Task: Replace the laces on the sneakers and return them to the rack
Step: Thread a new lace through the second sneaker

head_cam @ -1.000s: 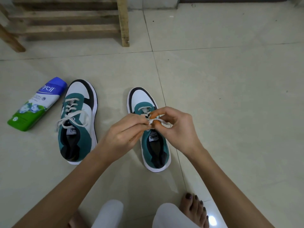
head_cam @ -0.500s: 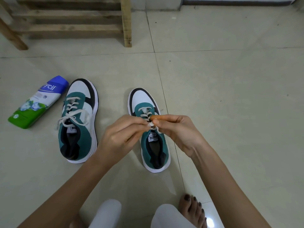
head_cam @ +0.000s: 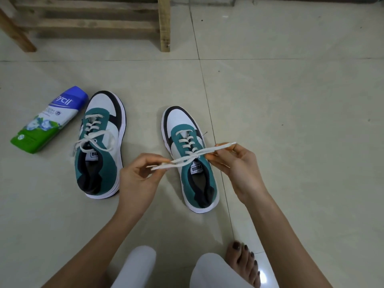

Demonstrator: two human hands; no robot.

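Note:
Two teal, white and black sneakers stand on the tiled floor, toes pointing away from me. The left sneaker [head_cam: 100, 144] has its cream lace tied in a bow. The right sneaker [head_cam: 190, 159] is laced, and its cream lace [head_cam: 193, 157] is stretched out sideways from a crossing above the tongue. My left hand [head_cam: 141, 179] pinches the left end of that lace. My right hand [head_cam: 236, 165] pinches the right end, held slightly higher.
A wooden shoe rack [head_cam: 93, 23] stands at the top left. A blue, white and green bottle [head_cam: 49, 119] lies on the floor left of the left sneaker. My knees in white trousers [head_cam: 209, 269] and a bare foot [head_cam: 244, 265] are at the bottom.
My hands were close together over the right sneaker's tongue; now they have drawn apart, pulling the two lace ends out to either side.

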